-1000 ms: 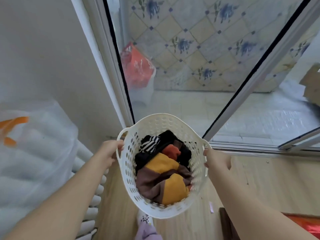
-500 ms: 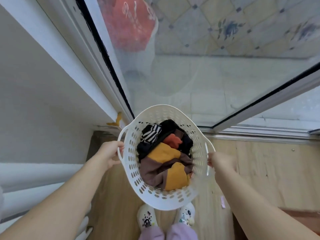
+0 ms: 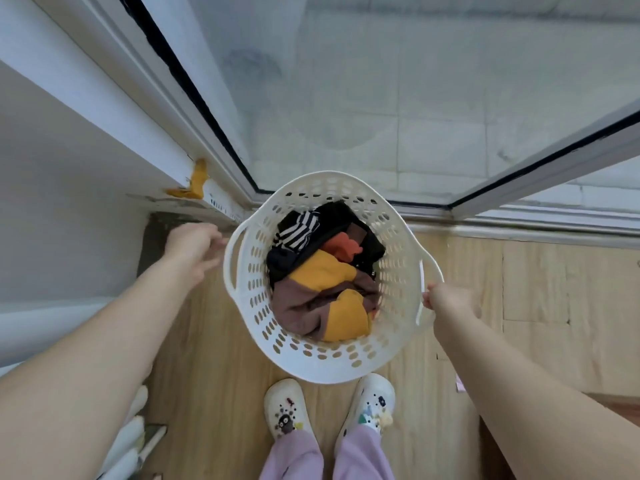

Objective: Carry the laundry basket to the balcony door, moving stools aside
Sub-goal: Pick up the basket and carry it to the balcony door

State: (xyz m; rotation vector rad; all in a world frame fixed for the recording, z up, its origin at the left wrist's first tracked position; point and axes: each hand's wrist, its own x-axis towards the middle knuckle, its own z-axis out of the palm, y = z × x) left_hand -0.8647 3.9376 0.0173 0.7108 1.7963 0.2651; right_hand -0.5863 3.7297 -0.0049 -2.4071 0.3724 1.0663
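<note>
The white perforated laundry basket (image 3: 313,363) is low over the wooden floor, right in front of the glass balcony door (image 3: 381,98), its far rim against the door track. It holds crumpled clothes (image 3: 322,271) in black, striped, orange, mustard and brown. My left hand (image 3: 192,249) is just left of the basket's left handle, fingers loose and off it. My right hand (image 3: 448,301) pinches the right handle. No stool is in view.
My feet in white clogs (image 3: 287,408) stand directly behind the basket. A white wall and door frame (image 3: 114,109) run along the left, with an orange scrap (image 3: 195,183) at the corner. White radiator pipes (image 3: 131,441) sit at lower left.
The basket has gone down toward the floor by the door as the view tilted downward. My left hand has come off the left handle; the right hand stays on its handle.
</note>
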